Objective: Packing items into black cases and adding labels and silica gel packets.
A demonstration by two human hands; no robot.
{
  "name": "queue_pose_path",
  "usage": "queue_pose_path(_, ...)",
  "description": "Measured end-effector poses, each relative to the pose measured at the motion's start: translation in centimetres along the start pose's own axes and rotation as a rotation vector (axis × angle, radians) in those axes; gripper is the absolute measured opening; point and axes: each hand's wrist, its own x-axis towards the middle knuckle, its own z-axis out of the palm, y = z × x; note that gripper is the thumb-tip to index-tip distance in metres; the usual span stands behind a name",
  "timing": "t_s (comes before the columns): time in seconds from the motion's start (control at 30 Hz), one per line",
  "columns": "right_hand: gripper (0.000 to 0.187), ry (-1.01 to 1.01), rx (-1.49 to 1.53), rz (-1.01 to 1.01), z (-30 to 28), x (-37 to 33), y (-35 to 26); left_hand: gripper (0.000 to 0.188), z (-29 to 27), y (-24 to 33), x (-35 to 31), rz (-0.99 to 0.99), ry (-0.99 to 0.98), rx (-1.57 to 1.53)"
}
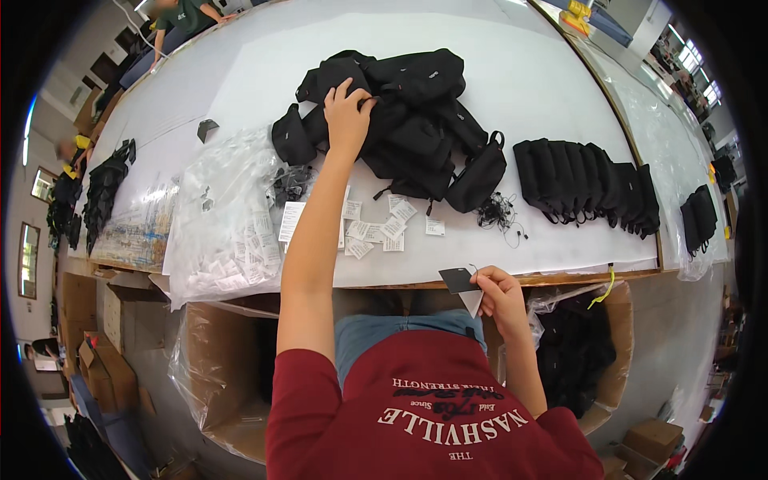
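Note:
My left hand [348,118] reaches forward to the pile of black fabric pouches [420,140]. Its fingers and thumb close on one black pouch [342,74] at the pile's upper left. Near the table's front edge, my right hand [500,298] pinches a hang tag [458,280] with a dark face, a white part below and a thin string at the top. Several small white printed labels [392,228] lie between the pile and the edge. Right of them is a tangle of black strings [498,212].
A clear plastic bag [220,216] of white labels lies at left, near a dark folded tag [207,128]. A row of black pouches [588,184] stands at right. Below the edge are plastic-lined cartons [620,344]. Another person [188,16] leans at the table's far left.

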Motion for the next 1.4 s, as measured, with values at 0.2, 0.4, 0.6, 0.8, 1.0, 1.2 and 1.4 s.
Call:
queue_pose_path(0.2,0.014,0.055,-0.147,-0.051,0.0,1.4,-0.3,0.012,-5.5,5.6,-8.4,-0.117,-0.078,-0.474)
queue_pose_path(0.4,0.009,0.024,-0.537,-0.286,3.9,4.3,0.2,0.014,-9.7,8.2,-19.7,-0.275,-0.272,-0.670)
queue_pose_path(0.6,0.010,-0.105,-0.737,-0.280,6.3,4.3,1.6,0.017,-10.6,12.0,-22.6,-0.512,-0.023,-0.415)
queue_pose_path(0.8,0.011,-0.224,-0.717,-0.222,6.0,3.9,2.2,0.012,-13.0,12.1,-24.5,-0.614,-0.333,-0.353)
queue_pose_path(1.0,0.012,-0.286,-0.803,-0.513,5.5,3.8,3.3,0.016,-14.0,12.7,-23.6,-0.601,-0.494,-0.427)
queue_pose_path(1.2,0.010,-0.245,-0.762,-0.420,5.7,3.0,3.2,0.009,-13.4,12.3,-24.4,-0.679,-0.389,-0.626)
queue_pose_path(1.4,0.011,-0.249,-0.128,-0.022,4.5,2.9,2.9,0.007,-13.9,13.5,-23.6,-0.867,-0.161,-0.917)
